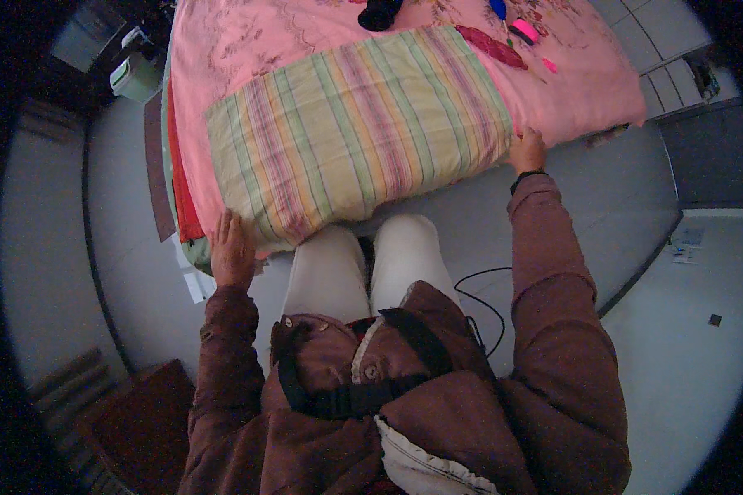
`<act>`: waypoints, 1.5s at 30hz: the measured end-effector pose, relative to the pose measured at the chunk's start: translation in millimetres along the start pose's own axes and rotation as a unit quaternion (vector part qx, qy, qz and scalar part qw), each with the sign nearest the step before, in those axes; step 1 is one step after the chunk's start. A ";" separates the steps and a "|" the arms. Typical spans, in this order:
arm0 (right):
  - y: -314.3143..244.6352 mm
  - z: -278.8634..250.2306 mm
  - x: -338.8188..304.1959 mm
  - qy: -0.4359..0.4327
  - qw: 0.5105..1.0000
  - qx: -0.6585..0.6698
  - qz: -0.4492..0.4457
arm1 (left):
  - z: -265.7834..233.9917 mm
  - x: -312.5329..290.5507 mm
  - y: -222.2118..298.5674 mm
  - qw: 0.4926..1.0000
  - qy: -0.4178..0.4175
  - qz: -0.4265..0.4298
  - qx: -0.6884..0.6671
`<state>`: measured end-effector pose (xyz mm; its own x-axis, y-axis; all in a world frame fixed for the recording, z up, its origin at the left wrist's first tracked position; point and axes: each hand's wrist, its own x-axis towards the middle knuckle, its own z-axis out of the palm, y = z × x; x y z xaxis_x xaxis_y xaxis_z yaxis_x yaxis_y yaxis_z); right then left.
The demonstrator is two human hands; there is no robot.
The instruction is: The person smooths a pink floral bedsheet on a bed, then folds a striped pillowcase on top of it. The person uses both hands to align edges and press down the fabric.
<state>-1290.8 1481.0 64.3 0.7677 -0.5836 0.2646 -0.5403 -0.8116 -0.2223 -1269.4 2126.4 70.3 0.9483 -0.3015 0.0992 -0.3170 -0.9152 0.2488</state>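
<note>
A striped cloth (pixel 338 132) in yellow, green, orange and purple lies spread out along the near edge of a bed with a pink flowered cover (pixel 215 49). My left hand (pixel 234 250) rests at the cloth's near left corner, its fingers stretched out over the edge. At the near right corner, my right hand (pixel 528 151) has its fingers closed on the cloth's edge. The cloth looks mostly smooth, with slight creases, and its near edge hangs a little over the bed's side above my knees.
On the bed's far side lie a black object (pixel 380 14), a dark red patterned piece (pixel 491 47) and a bright pink item (pixel 523 32). A pale green bin (pixel 136 78) stands at the far left. A black cable (pixel 495 313) curves across the floor beside my right leg.
</note>
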 end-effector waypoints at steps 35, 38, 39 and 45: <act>10.9 74.8 -80.8 -0.065 0.872 0.417 0.249 | 89.1 -46.0 -48.7 0.761 -0.195 -0.147 -0.601; 10.6 44.1 -101.8 -0.116 0.855 0.444 0.241 | 81.6 -49.0 -34.5 0.734 -0.200 -0.257 -0.596; 6.7 33.0 -106.1 -0.117 0.864 0.426 0.241 | 79.0 -50.2 -31.1 0.656 -0.203 -0.351 -0.637; -14.9 -32.3 -134.2 -0.138 0.835 0.423 0.324 | 75.4 -54.6 -28.6 0.688 -0.161 -0.382 -0.596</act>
<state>-1396.9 1570.5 62.4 0.5209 -0.7699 -0.3685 -0.5259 0.0506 -0.8490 -1311.0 2148.8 -14.9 0.7395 -0.0734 -0.6692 0.6691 -0.0290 0.7426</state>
